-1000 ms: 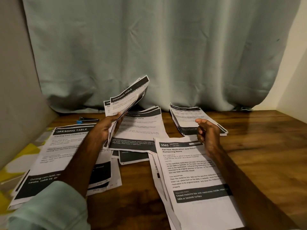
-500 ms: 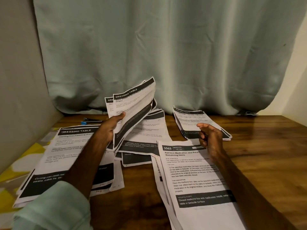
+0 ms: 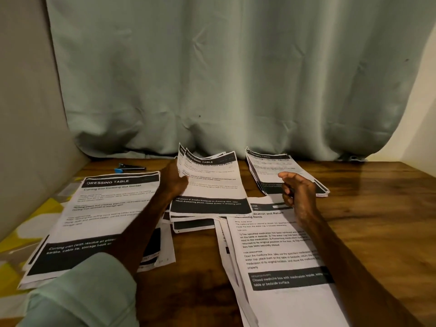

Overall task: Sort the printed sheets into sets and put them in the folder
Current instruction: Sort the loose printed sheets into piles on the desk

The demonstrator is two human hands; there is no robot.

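Sheets lie in four groups on your wooden tabletop (image 3: 377, 220). Your left hand (image 3: 173, 182), at the middle of the frame, grasps the centre sheets (image 3: 212, 185) by their left edge, with the thumb lying across the printed face. Their top edge curls up off the pile beneath them, while their lower edge, with its dark band, rests on that pile. The heading on them reads DRESSING TABLE.

Your right hand (image 3: 298, 193), right of centre, is released: its fingers hang loosely curled and grasp nothing. It sits over the gap between the far right pile (image 3: 271, 168) and the near right pile (image 3: 283, 256); you cannot tell from this view whether it touches either.

The far right pile lies fanned near the curtain (image 3: 236, 79), which hangs across the whole back of the frame. The near right pile runs down to the lower right edge, and its top sheet is about a medicine box. The left pile (image 3: 106, 215), also headed DRESSING TABLE, fills the lower left, partly under your forearm and pale green sleeve (image 3: 82, 291).

Behind the left pile, close to the curtain, lies a small blue and black object (image 3: 128, 167). At the far left edge a yellow patterned cloth (image 3: 28, 220) shows beside the tabletop.
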